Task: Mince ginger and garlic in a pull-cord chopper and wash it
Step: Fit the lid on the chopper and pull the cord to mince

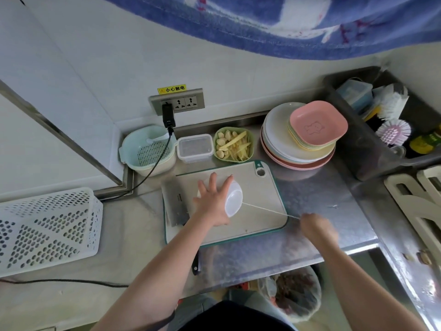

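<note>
The white pull-cord chopper (233,199) stands on the grey cutting board (260,194). My left hand (213,199) presses flat on its lid with the fingers spread. From the chopper's right side the white cord (269,210) runs taut to my right hand (316,226), which grips the cord's end off the board's right corner; that hand is blurred. A green dish (250,139) behind the board holds peeled garlic cloves (222,144) and ginger strips (238,146).
A cleaver (175,206) lies on the board's left edge. Behind are a strainer bowl (148,151), a clear lidded box (195,148) and a plate stack (300,139). A white basket (47,230) sits left, a brush-filled bin (391,120) right, a waste bin (296,292) below the counter.
</note>
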